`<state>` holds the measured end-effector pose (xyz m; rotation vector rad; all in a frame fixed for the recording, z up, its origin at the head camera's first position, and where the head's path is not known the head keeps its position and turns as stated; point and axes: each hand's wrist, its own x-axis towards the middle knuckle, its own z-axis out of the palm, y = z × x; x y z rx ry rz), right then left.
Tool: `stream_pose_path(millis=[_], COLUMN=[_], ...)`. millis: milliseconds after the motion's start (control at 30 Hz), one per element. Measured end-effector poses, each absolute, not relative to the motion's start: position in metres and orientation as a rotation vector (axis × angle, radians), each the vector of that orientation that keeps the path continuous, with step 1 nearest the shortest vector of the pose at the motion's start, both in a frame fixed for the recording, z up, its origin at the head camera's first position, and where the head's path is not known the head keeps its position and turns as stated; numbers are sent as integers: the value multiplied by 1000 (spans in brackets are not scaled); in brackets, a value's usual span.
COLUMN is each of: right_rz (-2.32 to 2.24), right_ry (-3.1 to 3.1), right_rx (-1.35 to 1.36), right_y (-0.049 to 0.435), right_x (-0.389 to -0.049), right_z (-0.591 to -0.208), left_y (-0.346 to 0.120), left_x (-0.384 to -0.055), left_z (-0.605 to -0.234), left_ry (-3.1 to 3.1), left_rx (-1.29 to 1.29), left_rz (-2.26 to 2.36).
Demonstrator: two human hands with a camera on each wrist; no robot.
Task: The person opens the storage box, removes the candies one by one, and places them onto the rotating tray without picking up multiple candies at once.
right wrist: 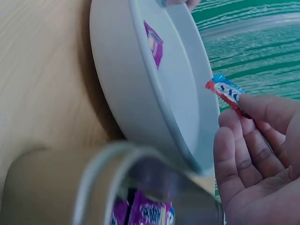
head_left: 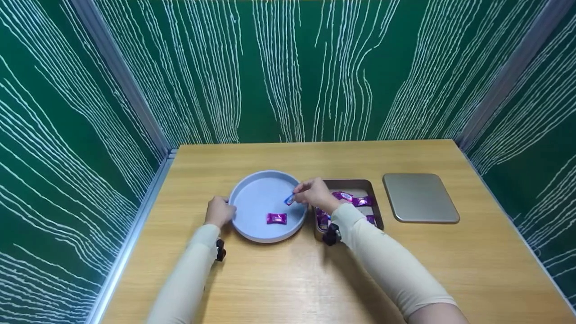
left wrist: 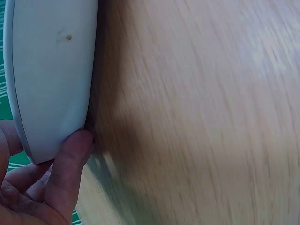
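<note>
My left hand (head_left: 219, 211) grips the left rim of a round, pale blue-grey tray (head_left: 256, 198). In the left wrist view its thumb (left wrist: 71, 164) presses the tray's outer side wall. Over the tray's right part, my right hand (head_left: 315, 193) pinches a small wrapped candy (right wrist: 227, 93) with a blue, white and red wrapper. One purple wrapped candy (head_left: 276, 218) lies on the tray floor. Just right of the tray stands a rectangular metal tin (head_left: 377, 209) holding several purple candies (head_left: 361, 201); my right wrist and forearm hide part of it.
A flat metal lid (head_left: 420, 198) lies on the wooden table (head_left: 279, 288) to the right of the tin. Green panels (head_left: 315, 76) with white wavy lines enclose the back and sides. Each wrist wears a small black device (head_left: 332, 234).
</note>
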<state>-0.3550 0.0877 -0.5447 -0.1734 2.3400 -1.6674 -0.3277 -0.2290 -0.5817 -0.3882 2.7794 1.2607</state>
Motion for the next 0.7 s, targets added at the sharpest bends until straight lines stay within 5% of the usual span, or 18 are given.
stream_pose_path(millis=[700], right_rz=[-1392], right_ry=[2683], right_rx=[-305], right_y=[39], right_x=[-349], right_z=[-563], left_y=[-229], left_x=[-328], left_z=[-582], left_ry=[2825], left_rx=[-361], left_rz=[1188])
